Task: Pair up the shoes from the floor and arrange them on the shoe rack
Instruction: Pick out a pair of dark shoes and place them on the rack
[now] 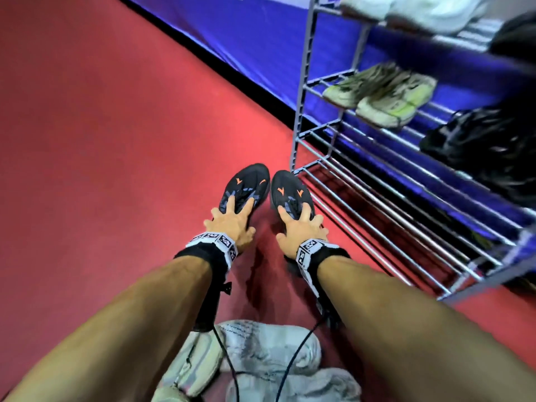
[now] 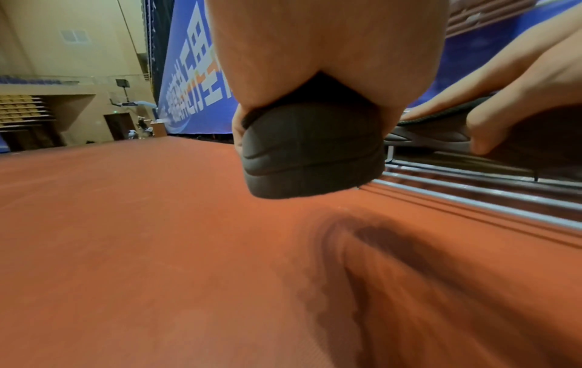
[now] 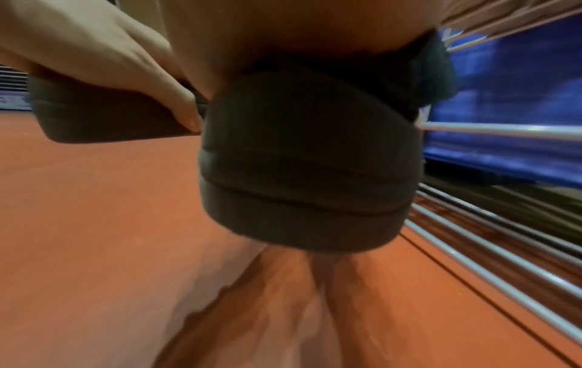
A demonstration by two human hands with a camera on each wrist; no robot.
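Observation:
Two black shoes with orange marks hang side by side just above the red floor, toes pointing away from me. My left hand (image 1: pixel 235 211) grips the left shoe (image 1: pixel 246 184) from above at its opening, and its dark heel (image 2: pixel 308 152) fills the left wrist view. My right hand (image 1: pixel 294 217) grips the right shoe (image 1: pixel 290 190) the same way, its heel (image 3: pixel 308 164) blurred in the right wrist view. The right shoe's toe is at the near left corner of the grey metal shoe rack (image 1: pixel 301 111), beside the bare bottom shelf (image 1: pixel 377 224).
On the rack stand a pale green-and-white pair (image 1: pixel 380 94), a black pair (image 1: pixel 481 146) to its right and white shoes (image 1: pixel 420 10) on top. Grey-white shoes (image 1: pixel 266 352) and a beige shoe (image 1: pixel 191 364) lie on the floor near my body. A blue banner (image 1: pixel 246 39) runs behind.

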